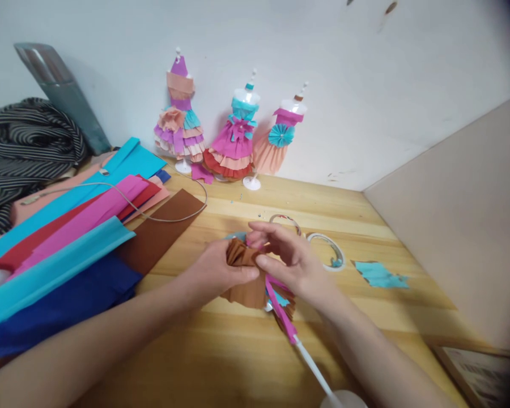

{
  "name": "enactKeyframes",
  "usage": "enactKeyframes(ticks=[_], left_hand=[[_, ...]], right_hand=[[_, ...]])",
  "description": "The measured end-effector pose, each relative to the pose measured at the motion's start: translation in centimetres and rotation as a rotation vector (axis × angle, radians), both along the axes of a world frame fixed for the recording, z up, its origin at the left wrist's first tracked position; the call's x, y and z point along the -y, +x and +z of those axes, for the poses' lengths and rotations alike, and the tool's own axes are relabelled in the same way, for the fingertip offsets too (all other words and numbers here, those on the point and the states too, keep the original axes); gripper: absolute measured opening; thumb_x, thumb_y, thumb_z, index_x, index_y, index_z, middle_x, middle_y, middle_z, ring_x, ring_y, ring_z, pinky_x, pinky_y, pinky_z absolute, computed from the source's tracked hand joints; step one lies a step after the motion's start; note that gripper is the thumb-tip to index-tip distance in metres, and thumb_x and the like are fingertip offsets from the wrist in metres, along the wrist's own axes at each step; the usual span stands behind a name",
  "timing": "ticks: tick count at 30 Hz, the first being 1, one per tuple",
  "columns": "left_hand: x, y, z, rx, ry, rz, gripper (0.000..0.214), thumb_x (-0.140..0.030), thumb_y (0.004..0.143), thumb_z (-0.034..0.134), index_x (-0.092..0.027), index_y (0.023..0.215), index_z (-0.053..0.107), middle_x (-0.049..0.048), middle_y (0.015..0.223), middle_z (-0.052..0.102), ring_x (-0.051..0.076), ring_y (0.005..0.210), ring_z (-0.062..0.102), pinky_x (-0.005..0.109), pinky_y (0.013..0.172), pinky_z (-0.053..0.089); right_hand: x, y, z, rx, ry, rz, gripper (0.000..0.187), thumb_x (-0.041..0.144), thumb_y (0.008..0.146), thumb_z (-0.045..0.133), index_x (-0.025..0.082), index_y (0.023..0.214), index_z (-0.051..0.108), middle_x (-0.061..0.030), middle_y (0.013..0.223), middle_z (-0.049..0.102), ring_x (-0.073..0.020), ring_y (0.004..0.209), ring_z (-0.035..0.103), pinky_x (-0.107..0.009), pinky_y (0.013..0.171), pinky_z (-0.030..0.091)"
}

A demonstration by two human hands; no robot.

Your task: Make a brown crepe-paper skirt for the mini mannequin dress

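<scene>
My left hand (221,271) and my right hand (287,258) meet over the wooden table (246,351), both pinching a pleated piece of brown crepe paper (244,272). The brown paper sits on a small mannequin lying tilted, with pink paper (280,311) wrapped on its body and a white stand rod (314,371) pointing toward me. Its white base (344,399) shows at the bottom edge. Both hands have fingers closed on the paper.
Three dressed paper-doll mannequins (233,139) stand by the white wall. Sheets of blue, pink, red and brown crepe paper (80,243) lie at left with a thin cable (161,218). Two tape rings (327,249) and a turquoise scrap (380,275) lie at right. Striped cloth (21,153) is far left.
</scene>
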State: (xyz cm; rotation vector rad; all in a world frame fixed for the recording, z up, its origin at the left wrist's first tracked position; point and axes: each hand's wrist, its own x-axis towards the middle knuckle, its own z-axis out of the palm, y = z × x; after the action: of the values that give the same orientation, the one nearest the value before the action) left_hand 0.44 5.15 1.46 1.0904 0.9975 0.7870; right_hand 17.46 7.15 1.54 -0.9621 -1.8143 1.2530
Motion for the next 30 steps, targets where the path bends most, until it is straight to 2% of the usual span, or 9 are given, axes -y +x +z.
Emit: enactKeyframes(ticks=[5, 8, 11, 13, 15, 18, 20, 22, 30], left_hand=[[0.5, -0.5, 0.0, -0.310, 0.327, -0.152, 0.012, -0.020, 0.069, 0.062, -0.018, 0.060, 0.054, -0.0045, 0.052, 0.049, 0.011, 0.051, 0.043, 0.024, 0.049, 0.033], [1.1, -0.4, 0.5, -0.303, 0.485, -0.226, 0.009, -0.020, 0.072, 0.061, -0.019, 0.063, 0.057, -0.0036, 0.058, 0.054, 0.012, 0.056, 0.047, 0.023, 0.052, 0.034], [1.6, -0.5, 1.3, -0.284, 0.466, -0.302, 0.005, -0.023, 0.073, 0.059, -0.018, 0.071, 0.060, -0.0024, 0.063, 0.056, 0.014, 0.061, 0.051, 0.023, 0.054, 0.037], [1.6, -0.9, 1.9, -0.288, 0.468, -0.254, 0.010, -0.025, 0.075, 0.056, -0.017, 0.075, 0.062, -0.0009, 0.067, 0.059, 0.014, 0.064, 0.053, 0.024, 0.056, 0.038], [1.5, -1.6, 2.7, -0.360, 0.529, -0.160, 0.011, -0.025, 0.075, 0.055, -0.016, 0.074, 0.062, -0.0005, 0.066, 0.059, 0.014, 0.062, 0.051, 0.024, 0.056, 0.036], [1.5, -2.5, 3.6, -0.441, 0.607, -0.050, 0.012, -0.024, 0.074, 0.055, -0.016, 0.066, 0.057, -0.0022, 0.061, 0.053, 0.012, 0.059, 0.048, 0.024, 0.052, 0.032], [1.8, -2.6, 3.9, -0.425, 0.611, -0.034, 0.014, -0.024, 0.074, 0.056, -0.016, 0.062, 0.054, -0.0031, 0.059, 0.050, 0.011, 0.057, 0.046, 0.023, 0.051, 0.030], [2.4, -2.3, 4.1, -0.402, 0.585, -0.084, 0.015, -0.023, 0.074, 0.056, -0.017, 0.061, 0.053, -0.0032, 0.057, 0.050, 0.012, 0.056, 0.047, 0.024, 0.050, 0.029], [4.4, -1.3, 4.5, -0.355, 0.541, -0.196, 0.008, -0.022, 0.073, 0.058, -0.018, 0.071, 0.064, -0.0003, 0.063, 0.059, 0.017, 0.060, 0.052, 0.028, 0.057, 0.033]], right_hand=[[0.7, 0.8, 2.1, 0.176, 0.227, 0.151, 0.055, 0.034, 0.080, 0.067, 0.027, 0.132, 0.048, -0.0104, 0.127, 0.054, -0.0268, 0.116, 0.052, -0.041, 0.093, 0.046], [1.6, 0.1, 3.1, 0.289, 0.388, 0.190, 0.033, 0.026, 0.081, 0.066, 0.025, 0.113, 0.061, -0.0094, 0.116, 0.062, -0.0258, 0.111, 0.056, -0.041, 0.092, 0.047], [3.4, -0.3, 4.0, 0.305, 0.428, 0.073, 0.013, 0.020, 0.085, 0.059, 0.024, 0.096, 0.064, -0.0075, 0.106, 0.066, -0.0228, 0.102, 0.061, -0.038, 0.087, 0.049], [5.2, -0.1, 4.0, 0.316, 0.412, -0.088, 0.026, 0.024, 0.085, 0.059, 0.026, 0.111, 0.058, -0.0089, 0.115, 0.062, -0.0242, 0.109, 0.057, -0.038, 0.085, 0.050], [7.2, 0.5, 3.2, 0.431, 0.455, -0.177, 0.037, 0.026, 0.085, 0.058, 0.025, 0.122, 0.052, -0.0117, 0.124, 0.056, -0.0256, 0.112, 0.056, -0.036, 0.080, 0.052], [9.6, 2.0, 0.9, 0.826, 0.591, -0.246, 0.026, 0.028, 0.085, 0.054, 0.022, 0.110, 0.058, -0.0129, 0.110, 0.064, -0.0261, 0.092, 0.065, -0.034, 0.067, 0.051], [10.5, 3.0, -0.7, 1.177, 0.502, -0.211, 0.018, 0.028, 0.083, 0.053, 0.021, 0.097, 0.063, -0.0075, 0.080, 0.069, -0.0231, 0.064, 0.067, -0.028, 0.046, 0.039], [10.8, 3.9, -1.9, 1.420, 0.366, -0.187, 0.014, 0.026, 0.084, 0.052, 0.022, 0.078, 0.064, -0.0051, 0.065, 0.067, -0.0235, 0.055, 0.066, -0.027, 0.042, 0.030], [11.3, 6.8, -2.4, 1.412, 0.317, -0.144, 0.020, 0.022, 0.088, 0.047, 0.023, 0.076, 0.063, -0.0048, 0.060, 0.066, -0.0231, 0.051, 0.065, -0.028, 0.043, 0.028]])
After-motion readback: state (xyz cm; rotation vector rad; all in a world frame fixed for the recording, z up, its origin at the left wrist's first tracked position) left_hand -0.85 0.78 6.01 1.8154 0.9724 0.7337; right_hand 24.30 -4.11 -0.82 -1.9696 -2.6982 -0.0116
